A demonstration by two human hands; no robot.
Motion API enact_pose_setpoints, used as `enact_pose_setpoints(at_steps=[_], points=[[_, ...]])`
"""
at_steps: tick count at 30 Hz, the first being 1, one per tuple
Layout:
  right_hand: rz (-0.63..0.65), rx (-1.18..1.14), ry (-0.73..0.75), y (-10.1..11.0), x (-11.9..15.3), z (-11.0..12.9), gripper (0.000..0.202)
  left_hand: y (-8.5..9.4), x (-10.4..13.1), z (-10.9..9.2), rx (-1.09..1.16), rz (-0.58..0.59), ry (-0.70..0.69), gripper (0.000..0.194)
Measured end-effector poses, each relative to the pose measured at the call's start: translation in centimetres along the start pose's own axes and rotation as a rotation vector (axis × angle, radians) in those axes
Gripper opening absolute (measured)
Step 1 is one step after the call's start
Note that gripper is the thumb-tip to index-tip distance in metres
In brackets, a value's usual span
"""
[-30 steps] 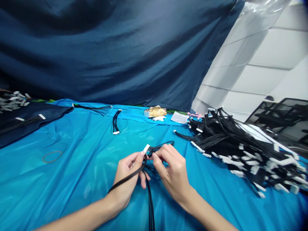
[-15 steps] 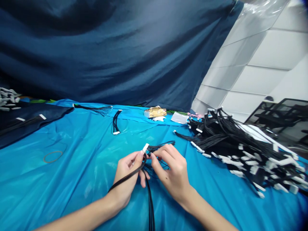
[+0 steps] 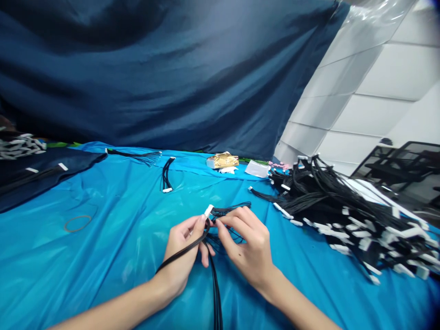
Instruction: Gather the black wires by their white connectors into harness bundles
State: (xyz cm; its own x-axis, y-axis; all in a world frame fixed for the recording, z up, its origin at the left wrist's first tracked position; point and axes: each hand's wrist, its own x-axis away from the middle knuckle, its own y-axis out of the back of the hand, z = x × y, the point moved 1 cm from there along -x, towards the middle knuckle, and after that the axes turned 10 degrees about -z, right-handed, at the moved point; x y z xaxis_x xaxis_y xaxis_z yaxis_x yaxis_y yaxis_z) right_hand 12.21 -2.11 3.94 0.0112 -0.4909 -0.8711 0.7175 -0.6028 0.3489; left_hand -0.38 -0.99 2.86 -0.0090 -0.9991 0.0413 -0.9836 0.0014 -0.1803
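Observation:
My left hand [image 3: 185,252] is closed on a black wire harness [image 3: 216,288], thumb and fingers pinching it just below its white connector [image 3: 208,210]. One part of the harness loops over the back of this hand and wrist; another hangs down toward the front of the cloth. My right hand [image 3: 245,243] is closed too, thumb and forefinger pinching thin black wires close to the connector. Loose wires [image 3: 232,208] fan out behind the right fingers. The exact spot between the right fingertips is partly hidden.
Blue sheeting [image 3: 113,238] covers the table. A large heap of black harnesses with white connectors [image 3: 343,206] lies at right. A short harness [image 3: 167,175], a gold packet [image 3: 223,161], a white paper [image 3: 257,168] and a rubber band [image 3: 78,223] lie about. More connectors [image 3: 22,146] sit far left.
The hands keep nearly the same grip and pose. The whole view has shifted slightly, bringing more of the connector pile at far left into sight.

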Motion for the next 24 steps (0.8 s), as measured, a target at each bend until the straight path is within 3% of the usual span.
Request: enact_pose_setpoints(at_steps=[4,16,24], points=[[0.025,0.033,-0.012,0.00,-0.03,-0.05,0.017,-0.06,0.07,0.08,-0.018,0.010,-0.018,0.033],[0.089,0.256,0.184,-0.14,-0.22,-0.23,0.026,-0.08,-0.07,0.49,-0.061,-0.010,-0.023,0.035],[0.111,0.272,0.180,-0.20,-0.23,-0.30,0.027,-0.15,-0.03,0.31,-0.059,0.002,-0.012,0.034]])
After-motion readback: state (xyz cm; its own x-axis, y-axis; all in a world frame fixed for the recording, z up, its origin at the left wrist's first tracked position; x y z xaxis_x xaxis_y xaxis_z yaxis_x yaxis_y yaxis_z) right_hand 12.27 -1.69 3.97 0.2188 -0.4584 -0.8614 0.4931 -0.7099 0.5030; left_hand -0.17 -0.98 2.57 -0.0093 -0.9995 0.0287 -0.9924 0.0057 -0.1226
